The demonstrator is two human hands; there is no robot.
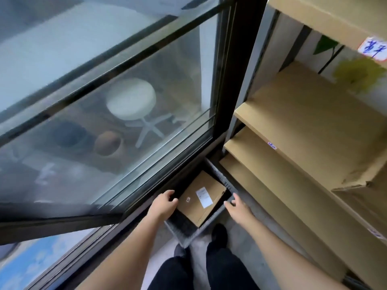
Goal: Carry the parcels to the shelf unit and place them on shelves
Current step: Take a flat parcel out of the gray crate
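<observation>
A flat brown cardboard parcel [201, 197] with a white label lies tilted inside a grey plastic crate [211, 221] on the floor by the window. My left hand [165, 203] hovers at the parcel's left edge, fingers spread, holding nothing. At the crate's right rim is my right hand [237, 207], open, fingertips near or on the rim. The shelf unit [293, 130] with tan boards rises on the right.
A glass window with a dark frame [226, 80] fills the left. On a lower shelf at the right sits a large cardboard box [364, 181]. A white handwritten tag [373, 49] hangs on the upper shelf edge. My feet [218, 231] stand just behind the crate.
</observation>
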